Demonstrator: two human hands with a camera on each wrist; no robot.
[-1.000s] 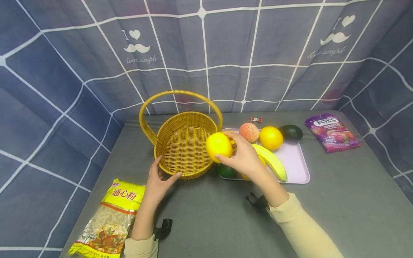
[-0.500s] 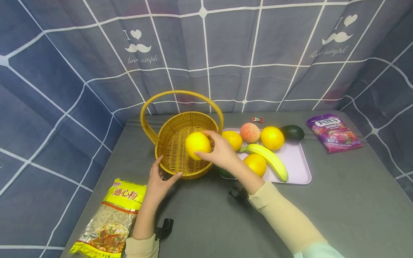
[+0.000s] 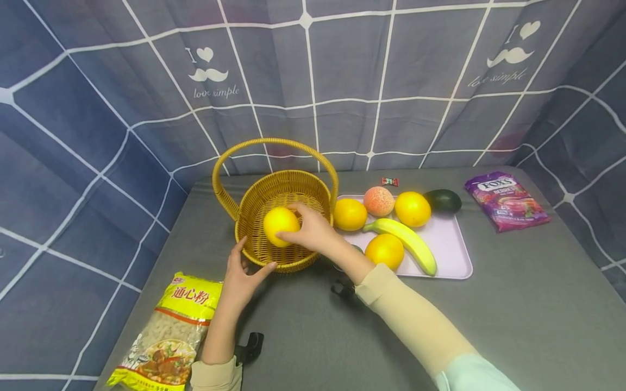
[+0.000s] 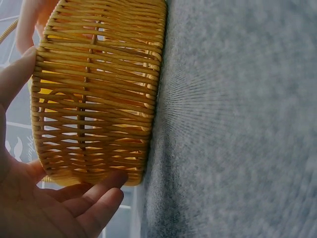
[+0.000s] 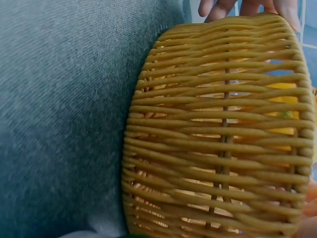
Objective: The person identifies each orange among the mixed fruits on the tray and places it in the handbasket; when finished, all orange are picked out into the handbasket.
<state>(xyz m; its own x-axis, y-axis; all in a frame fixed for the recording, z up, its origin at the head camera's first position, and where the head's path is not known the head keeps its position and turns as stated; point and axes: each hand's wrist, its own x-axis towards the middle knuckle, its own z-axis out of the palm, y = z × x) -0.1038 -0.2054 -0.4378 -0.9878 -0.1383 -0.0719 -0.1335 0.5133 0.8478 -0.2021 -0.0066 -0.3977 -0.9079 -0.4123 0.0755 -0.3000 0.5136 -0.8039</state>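
Note:
A yellow-orange orange (image 3: 280, 227) is in my right hand (image 3: 315, 232), pinched between thumb and fingers inside the rim of the round wicker basket (image 3: 293, 183). My left hand (image 3: 241, 282) holds the near left side of that basket, thumb and forefinger on the rim. In the left wrist view the other fingers (image 4: 99, 201) lie along the outer wall. The woven wall (image 5: 218, 124) fills much of the right wrist view and hides most of the right hand. The basket stands upright with its handle (image 3: 275, 140) arched over it.
Right of the basket, a pale pink tray (image 3: 447, 247) bears a banana (image 3: 408, 241), a peach (image 3: 379, 201), a dark green avocado (image 3: 442, 201) and several orange-yellow fruits (image 3: 385, 251). A pasta bag (image 3: 168, 331), a purple candy bag (image 3: 507, 201) and a small wrapped candy (image 3: 389, 181) lie around.
My right hand has carried the orange leftward from above the tray's left edge and lowered it into the basket. The left hand has stayed on the basket.

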